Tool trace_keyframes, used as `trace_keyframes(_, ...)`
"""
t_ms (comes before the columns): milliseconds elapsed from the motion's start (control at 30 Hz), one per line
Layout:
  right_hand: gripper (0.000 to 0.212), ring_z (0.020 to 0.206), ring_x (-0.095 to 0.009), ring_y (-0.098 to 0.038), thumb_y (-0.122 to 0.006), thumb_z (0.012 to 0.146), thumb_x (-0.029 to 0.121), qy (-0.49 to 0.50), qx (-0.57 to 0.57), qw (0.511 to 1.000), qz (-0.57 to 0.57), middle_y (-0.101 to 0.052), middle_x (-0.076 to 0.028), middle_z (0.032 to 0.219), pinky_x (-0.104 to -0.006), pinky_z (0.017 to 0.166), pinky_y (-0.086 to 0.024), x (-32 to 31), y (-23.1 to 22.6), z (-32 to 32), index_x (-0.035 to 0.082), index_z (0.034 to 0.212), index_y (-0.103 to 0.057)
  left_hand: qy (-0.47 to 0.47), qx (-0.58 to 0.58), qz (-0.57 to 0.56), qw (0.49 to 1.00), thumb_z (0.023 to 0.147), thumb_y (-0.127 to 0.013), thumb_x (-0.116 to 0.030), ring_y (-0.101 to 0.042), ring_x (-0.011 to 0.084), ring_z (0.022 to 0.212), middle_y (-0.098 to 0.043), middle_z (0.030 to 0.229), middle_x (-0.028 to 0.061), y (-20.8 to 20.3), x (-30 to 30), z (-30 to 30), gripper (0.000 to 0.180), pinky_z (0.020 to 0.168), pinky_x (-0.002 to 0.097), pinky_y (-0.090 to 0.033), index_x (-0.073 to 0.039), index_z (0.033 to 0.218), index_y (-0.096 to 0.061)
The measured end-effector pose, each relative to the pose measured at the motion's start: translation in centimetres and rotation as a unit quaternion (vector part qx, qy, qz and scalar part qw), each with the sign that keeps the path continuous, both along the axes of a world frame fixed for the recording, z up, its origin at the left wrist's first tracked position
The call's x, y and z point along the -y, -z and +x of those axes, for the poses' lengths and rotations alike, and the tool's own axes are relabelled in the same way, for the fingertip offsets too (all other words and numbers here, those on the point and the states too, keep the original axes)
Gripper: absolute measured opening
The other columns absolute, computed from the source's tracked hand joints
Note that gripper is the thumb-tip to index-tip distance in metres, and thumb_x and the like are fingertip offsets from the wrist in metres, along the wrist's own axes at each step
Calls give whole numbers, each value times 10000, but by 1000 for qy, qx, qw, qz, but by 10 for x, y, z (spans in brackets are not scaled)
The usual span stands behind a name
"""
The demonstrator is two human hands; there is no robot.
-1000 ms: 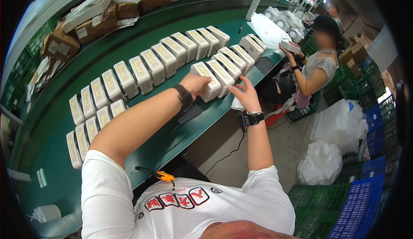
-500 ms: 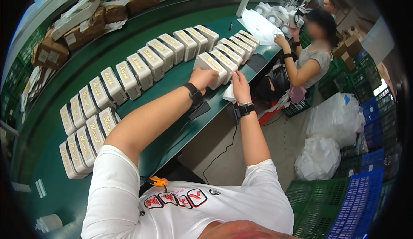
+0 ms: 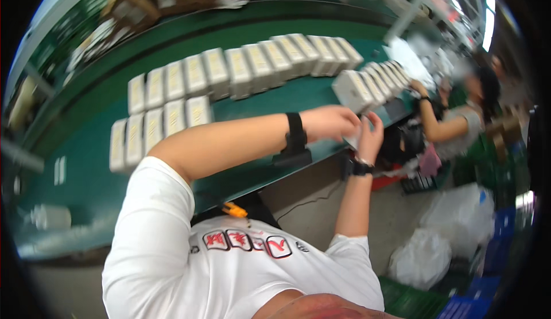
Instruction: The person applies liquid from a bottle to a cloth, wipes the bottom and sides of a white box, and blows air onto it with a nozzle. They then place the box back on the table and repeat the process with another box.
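End block (image 3: 351, 91), white with yellow marking, stands on the green table (image 3: 92, 184) at the near end of a short row (image 3: 385, 80). Left hand (image 3: 332, 122) just in front of it, right hand (image 3: 371, 138) just right of that. Left fingers half-curled, right thumb and forefinger bent up toward them. Blur here: can't tell if either hand grips anything or touches the block. Pale scrap (image 3: 352, 140) in front of the block, between the hands; can't tell if pinched.

Handling, my judgement: fingertip work, so bring both hands together and work lightly; steady with the left, finer moves with the right. If touching the block, use its plain side walls, off the yellow marking. Don't shove it backward: the row behind could slide toward the co-worker's hand (image 3: 416, 86) at its far end. Left forearm passes close to the front-left group (image 3: 135, 138), well left of the end block; lift the elbow so nothing tips.
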State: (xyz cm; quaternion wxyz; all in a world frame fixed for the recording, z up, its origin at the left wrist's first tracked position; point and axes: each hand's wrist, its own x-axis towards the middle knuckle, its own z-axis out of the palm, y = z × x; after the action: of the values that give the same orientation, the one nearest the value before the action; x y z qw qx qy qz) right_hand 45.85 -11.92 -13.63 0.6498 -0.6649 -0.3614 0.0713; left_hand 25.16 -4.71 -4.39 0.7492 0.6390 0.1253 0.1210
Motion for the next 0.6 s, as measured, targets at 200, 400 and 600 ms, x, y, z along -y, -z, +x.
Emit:
trace_keyframes(200, 243, 819, -71, -568, -682, 900, 99, -282, -74, 954, -64, -642, -27, 1002, -213, 732, -454, 24, -13, -66, -8, 1109, -620, -48, 98, 401, 909, 866, -711, -139, -586, 242, 1070, -598, 1164, 120, -55, 76, -226, 345, 937, 360, -466, -23, 1165, -584)
trace_keyframes(400, 384, 729, -31, -502, -698, 859, 58, -516, 2, 823, -237, -650, -32, 1085, -198, 650, -428, 13, -50, -162, 31, 1220, -571, -575, -200, 393, 689, 882, -688, -178, -565, 187, 1097, -603, 1205, 100, -30, 90, -412, 401, 927, 321, -454, -18, 1230, -569)
trace_keyframes(600, 722, 690, -31, -430, -811, 768, 167, -545, 127, 803, -207, -592, -80, 1244, -192, 629, -420, -33, -43, -246, 37, 1383, -455, -612, -276, 73, 738, 885, -692, -314, -573, 154, 1055, -607, 1225, 75, 27, 74, -479, 520, 860, 280, -460, -24, 1294, -555)
